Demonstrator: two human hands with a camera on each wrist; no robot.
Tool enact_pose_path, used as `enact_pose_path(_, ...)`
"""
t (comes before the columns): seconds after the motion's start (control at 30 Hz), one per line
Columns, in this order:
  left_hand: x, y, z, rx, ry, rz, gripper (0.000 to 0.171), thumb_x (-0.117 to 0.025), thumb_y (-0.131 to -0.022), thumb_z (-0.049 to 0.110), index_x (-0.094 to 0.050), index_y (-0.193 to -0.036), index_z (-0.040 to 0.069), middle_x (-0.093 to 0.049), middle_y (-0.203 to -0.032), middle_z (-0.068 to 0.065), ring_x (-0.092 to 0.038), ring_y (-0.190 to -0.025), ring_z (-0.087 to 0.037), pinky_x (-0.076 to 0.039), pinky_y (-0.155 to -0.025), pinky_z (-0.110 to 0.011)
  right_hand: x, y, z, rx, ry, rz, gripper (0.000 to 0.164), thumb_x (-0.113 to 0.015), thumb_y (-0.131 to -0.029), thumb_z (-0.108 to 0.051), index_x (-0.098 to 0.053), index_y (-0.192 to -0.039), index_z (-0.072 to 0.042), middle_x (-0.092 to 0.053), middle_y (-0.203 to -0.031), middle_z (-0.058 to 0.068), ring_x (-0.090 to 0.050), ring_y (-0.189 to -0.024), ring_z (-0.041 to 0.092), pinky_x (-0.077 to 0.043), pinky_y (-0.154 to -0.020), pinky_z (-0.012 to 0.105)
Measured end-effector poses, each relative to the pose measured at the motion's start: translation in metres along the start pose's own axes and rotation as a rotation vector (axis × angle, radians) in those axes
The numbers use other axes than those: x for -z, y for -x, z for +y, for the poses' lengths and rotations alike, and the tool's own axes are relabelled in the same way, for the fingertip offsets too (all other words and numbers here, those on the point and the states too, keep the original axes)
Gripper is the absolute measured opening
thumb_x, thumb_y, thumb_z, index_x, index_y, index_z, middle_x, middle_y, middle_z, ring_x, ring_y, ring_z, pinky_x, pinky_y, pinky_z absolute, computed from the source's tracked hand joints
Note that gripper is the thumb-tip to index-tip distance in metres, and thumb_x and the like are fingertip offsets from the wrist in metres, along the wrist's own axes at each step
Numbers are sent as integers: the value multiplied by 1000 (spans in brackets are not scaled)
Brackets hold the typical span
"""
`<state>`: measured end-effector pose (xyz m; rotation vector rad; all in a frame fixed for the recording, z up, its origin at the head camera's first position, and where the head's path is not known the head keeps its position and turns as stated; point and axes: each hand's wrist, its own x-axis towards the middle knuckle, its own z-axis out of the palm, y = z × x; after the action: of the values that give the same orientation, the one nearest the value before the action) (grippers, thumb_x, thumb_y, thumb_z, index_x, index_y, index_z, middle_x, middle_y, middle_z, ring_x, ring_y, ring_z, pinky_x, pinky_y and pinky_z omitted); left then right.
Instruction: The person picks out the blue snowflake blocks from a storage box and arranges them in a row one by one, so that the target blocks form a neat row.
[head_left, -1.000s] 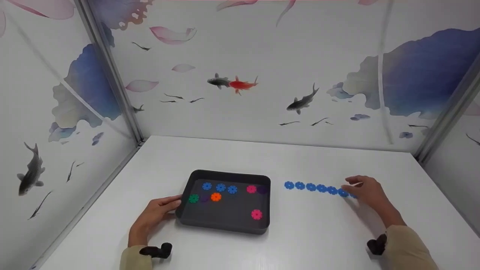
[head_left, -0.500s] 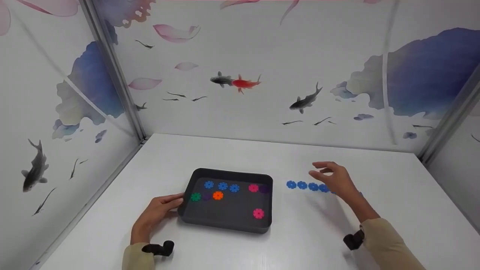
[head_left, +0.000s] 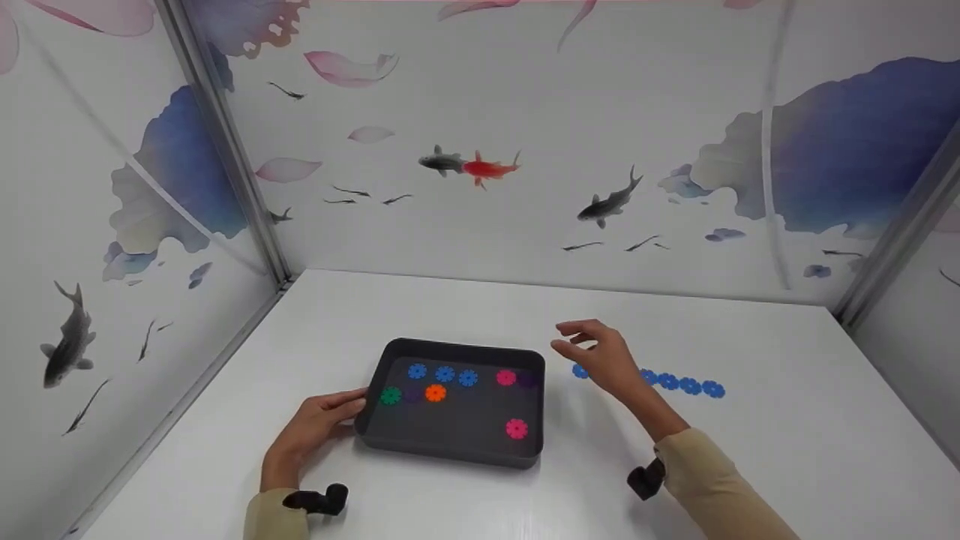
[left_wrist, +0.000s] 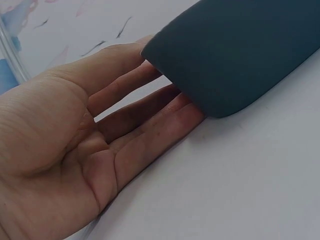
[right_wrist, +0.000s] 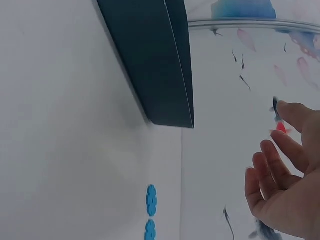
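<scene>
Rectangular black tray with rounded corners (head_left: pixel 450 435) and blue flower-edged discs (head_left: pixel 669 382), both resting on a white bench (head_left: pixel 420 502). Within the tray, three blue notched discs (head_left: pixel 445 374) are lying in a row near the far wall; in front of them are lying a green notched disc (head_left: pixel 390 395), a dark purple disc (head_left: pixel 412 395) and an orange notched disc (head_left: pixel 436 393). Toward the tray's right wall, one pink notched disc (head_left: pixel 505 378) is lying beside a second purple disc (head_left: pixel 528 379), and another pink disc (head_left: pixel 517 429) is lying nearer the front. Right of the tray, the blue flower-edged discs are forming a close line, its middle being hidden by the right hand (head_left: pixel 604 360). This hand is hovering over the line, thumb and index finger standing apart, with nothing showing between them. The left hand (head_left: pixel 315 422) is touching the tray's left side with extended fingers. Beige sleeves (head_left: pixel 724 484) are covering both forearms. Behind, a white panel (head_left: pixel 480 232) is displaying printed fish (head_left: pixel 487 169) and petals (head_left: pixel 349 69).
</scene>
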<state>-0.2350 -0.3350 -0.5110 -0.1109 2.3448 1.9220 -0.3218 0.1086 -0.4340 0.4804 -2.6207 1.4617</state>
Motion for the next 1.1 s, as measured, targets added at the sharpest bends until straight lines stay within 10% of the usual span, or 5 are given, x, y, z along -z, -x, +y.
enact_pose_path(0.7,0,0,1,15,-22,14,54,-70,-94,34,-60,-137,3,-56,-146,-19,-63,-123,-21,-57,-100,-35,-86,-5,-27,-197,-218,-93,40,-73,-92,-31,-68,-127,-10,-70,-119,8,-65,-102,18,-58,-98,37)
enact_pose_path(1.1,0,0,-1,10,-14,1,55,-71,-93,36,-61,-137,4,-57,-144,-18,-64,-123,-21,-57,-99,-36,-118,-8,-28,-193,-156,-110,40,-75,-91,-23,-68,-125,-3,-71,-116,12,-63,-94,17,-58,-86,31)
